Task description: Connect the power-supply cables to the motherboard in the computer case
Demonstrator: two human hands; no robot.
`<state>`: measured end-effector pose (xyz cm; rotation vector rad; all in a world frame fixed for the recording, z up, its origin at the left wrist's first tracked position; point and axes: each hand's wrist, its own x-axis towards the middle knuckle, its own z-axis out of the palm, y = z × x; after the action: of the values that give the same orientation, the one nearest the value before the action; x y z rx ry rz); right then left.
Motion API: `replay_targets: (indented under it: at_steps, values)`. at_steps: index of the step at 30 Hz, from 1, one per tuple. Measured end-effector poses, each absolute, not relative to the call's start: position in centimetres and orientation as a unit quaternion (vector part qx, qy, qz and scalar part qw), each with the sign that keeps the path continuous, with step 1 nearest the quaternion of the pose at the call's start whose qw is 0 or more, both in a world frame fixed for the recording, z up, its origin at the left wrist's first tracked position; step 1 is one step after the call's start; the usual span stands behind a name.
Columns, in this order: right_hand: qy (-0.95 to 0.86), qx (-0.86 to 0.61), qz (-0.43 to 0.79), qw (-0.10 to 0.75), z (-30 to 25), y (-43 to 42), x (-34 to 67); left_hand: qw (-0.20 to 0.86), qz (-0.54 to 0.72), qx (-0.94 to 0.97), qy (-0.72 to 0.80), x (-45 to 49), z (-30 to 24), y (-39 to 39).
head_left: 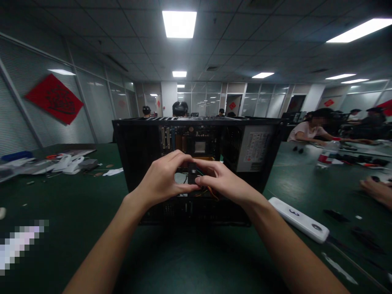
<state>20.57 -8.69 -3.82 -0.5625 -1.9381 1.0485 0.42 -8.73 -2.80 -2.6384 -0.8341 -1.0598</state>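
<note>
A black computer case (pixel 197 120) stands in front of me with its open side facing me. In it are a circuit board with slots (pixel 168 136), a square chip socket (pixel 200 147) and a power supply (pixel 255 147) with a label. My left hand (pixel 163 177) and my right hand (pixel 225 179) meet before the opening. Between their thumbs and fingertips they hold a small black block-shaped part (pixel 192 173), whose exact kind I cannot make out. Thin orange wires (pixel 213 194) hang just below my right hand.
A white power strip (pixel 298 220) marked 3 lies right of the case on the green table (pixel 171 261). Beyond it stands a plastic bottle (pixel 325 157). White bags and scraps (pixel 72 163) lie at the left. At the right a person (pixel 312 130) sits, and another person's hand (pixel 375 190) rests nearby.
</note>
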Motion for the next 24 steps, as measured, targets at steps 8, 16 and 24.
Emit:
replay_targets:
  at_steps: [8,16,24]
  values:
    - [-0.739,-0.163,0.485,0.438,-4.4,-7.9,21.2,0.054,-0.433,-0.858,-0.27,1.5,-2.7,-9.4]
    - [-0.734,-0.171,0.492,0.437,-4.0,-8.3,22.0,0.034,-0.481,-0.842,-0.243,2.4,-3.1,-9.6]
    - [-0.729,-0.15,0.507,0.435,-4.1,-8.5,21.7,0.042,-0.488,-0.837,-0.244,2.4,-3.1,-10.0]
